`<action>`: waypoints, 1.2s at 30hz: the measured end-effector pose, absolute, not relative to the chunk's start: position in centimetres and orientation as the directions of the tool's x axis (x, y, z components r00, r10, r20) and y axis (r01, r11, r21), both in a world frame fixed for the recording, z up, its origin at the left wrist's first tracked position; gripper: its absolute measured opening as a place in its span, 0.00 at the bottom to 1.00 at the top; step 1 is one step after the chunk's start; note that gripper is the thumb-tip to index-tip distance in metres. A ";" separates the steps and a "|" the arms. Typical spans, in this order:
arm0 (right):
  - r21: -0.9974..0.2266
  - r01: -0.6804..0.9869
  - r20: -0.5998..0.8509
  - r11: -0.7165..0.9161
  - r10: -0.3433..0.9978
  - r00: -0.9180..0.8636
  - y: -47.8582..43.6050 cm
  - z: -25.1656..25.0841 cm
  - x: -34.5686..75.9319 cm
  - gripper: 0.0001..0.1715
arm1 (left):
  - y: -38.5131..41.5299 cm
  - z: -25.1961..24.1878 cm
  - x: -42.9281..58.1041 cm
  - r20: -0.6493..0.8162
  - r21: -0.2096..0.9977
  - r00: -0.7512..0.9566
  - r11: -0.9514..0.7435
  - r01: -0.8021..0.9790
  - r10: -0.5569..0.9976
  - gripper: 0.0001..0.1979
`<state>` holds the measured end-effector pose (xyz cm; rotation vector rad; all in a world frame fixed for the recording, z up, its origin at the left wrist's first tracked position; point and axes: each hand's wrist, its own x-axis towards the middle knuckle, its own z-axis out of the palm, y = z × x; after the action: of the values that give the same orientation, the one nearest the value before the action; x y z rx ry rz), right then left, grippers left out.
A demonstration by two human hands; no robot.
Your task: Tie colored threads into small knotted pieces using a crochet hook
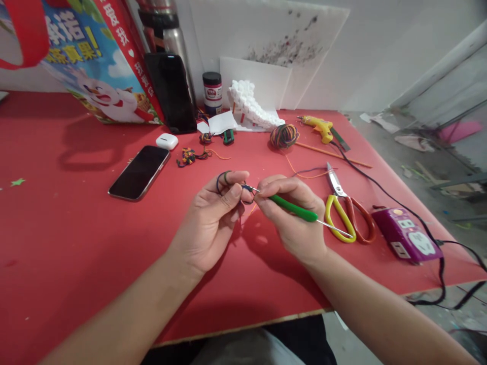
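My right hand (294,213) is closed around a crochet hook with a green handle (292,207), its metal tip pointing left. My left hand (215,218) pinches a small piece of dark yarn work (247,187) between thumb and fingers, with yarn looped round the index finger. The hook's tip meets that piece; whether it passes through a loop is too small to tell. Behind the hands lies a multicoloured yarn ball (284,136), with loose orange and purple strands beside it. A small crocheted piece in orange and dark yarn (187,156) rests farther left.
Scissors (340,203) and a purple box with cables (407,234) lie to the right on the red table (76,243). A yellow glue gun (318,128) and a thin stick (335,155) are behind. A phone (139,172), white earbud case (167,141) and gift bag (110,66) stand left.
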<state>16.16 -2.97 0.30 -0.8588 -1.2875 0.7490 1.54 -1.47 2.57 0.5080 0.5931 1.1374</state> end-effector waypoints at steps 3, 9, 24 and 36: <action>-0.864 -0.001 0.499 0.504 0.856 0.135 -3.0 0.3 16.1 0.11 | -1.4 2.6 1.6 -0.186 0.641 0.291 0.341 -0.687 0.938 0.09; -0.855 0.046 0.519 0.517 0.846 0.127 -3.0 0.1 16.2 0.10 | -1.3 2.4 1.7 -0.214 0.595 0.297 0.365 -0.716 0.931 0.09; -0.856 0.037 0.517 0.516 0.849 0.108 -3.0 0.1 16.4 0.08 | -1.0 2.3 1.3 -0.162 0.627 0.362 0.379 -0.681 0.918 0.08; -0.803 0.111 0.590 0.586 0.808 0.001 -3.5 0.6 17.4 0.07 | -1.3 2.5 1.1 -0.066 0.748 0.367 0.289 -0.597 0.928 0.15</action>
<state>17.43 -3.49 0.65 -0.8186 -1.4922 0.6568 1.06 -1.29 2.48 0.7033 0.5575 1.0899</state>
